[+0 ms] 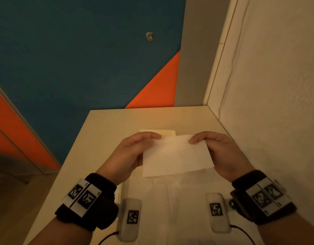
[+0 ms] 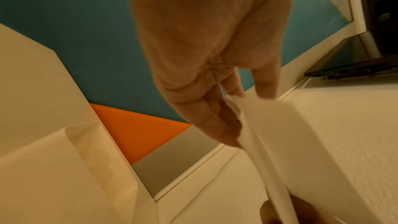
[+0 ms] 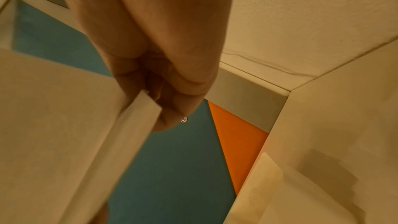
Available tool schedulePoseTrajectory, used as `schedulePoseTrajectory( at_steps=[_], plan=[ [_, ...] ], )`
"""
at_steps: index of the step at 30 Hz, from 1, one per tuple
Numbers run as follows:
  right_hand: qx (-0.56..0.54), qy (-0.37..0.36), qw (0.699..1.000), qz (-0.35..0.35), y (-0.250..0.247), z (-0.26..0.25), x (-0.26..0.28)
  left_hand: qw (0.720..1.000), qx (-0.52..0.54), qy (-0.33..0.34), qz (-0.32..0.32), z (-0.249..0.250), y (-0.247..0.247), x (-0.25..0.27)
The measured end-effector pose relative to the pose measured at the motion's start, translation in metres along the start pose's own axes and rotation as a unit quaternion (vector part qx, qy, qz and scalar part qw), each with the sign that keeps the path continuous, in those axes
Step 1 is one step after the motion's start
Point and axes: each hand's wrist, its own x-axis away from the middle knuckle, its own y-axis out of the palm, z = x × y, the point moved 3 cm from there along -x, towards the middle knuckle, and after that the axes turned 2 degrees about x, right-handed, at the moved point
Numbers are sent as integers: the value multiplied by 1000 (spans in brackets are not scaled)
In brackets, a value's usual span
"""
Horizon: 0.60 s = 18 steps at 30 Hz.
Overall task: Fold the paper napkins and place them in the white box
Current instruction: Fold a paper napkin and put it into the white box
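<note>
Our left hand [image 1: 135, 152] pinches the upper left corner of a folded paper napkin [image 1: 175, 156], fingers curled over the top edge and thumb behind it, and our right hand [image 1: 216, 152] pinches the upper right corner the same way, so the sheet hangs between them above the table [image 1: 103, 131]. In the left wrist view the napkin [image 2: 280, 134] bows in a loose curve away from the fingertips [image 2: 234, 89], and in the right wrist view its layered edge [image 3: 137, 111] sits clamped under the thumb. We judge it to be very light, soft and limp: it will sag wherever it is unsupported, crease under any pressure and tear if we pull the two corners hard apart. The corners or the folded edge look like the safest places to hold, with a light pinch and both hands level so the layers stay lined up. Just beyond the napkin, on the far side of it, a pale rim shows that we take to be the white box [image 1: 167, 133]; most of it is hidden. Near us, under the wrists, lie more flat white napkins [image 1: 170, 200]. We count one napkin in hand, one box, and cannot tell how many sheets are in the near pile.
</note>
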Motion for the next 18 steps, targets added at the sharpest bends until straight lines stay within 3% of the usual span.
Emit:
schedulePoseTrajectory(
  at_steps=[6, 9, 12, 15, 18],
  plan=[
    [-161, 36, 986, -1, 3, -1, 2, 997, -4, 67, 48, -3, -2, -1],
    [-41, 9, 998, 44, 3, 4, -1, 994, 6, 93, 63, -5, 1, 0],
    [52, -16, 997, 56, 3, 3, -3, 997, 33, 74, 19, -5, 2, 4],
    [141, -26, 990, 11, 3, -4, -3, 997, 39, 25, -62, -1, -3, 8],
    [218, -32, 974, -51, 10, -9, -4, 994, -28, 5, -103, 0, -5, 8]
  ],
)
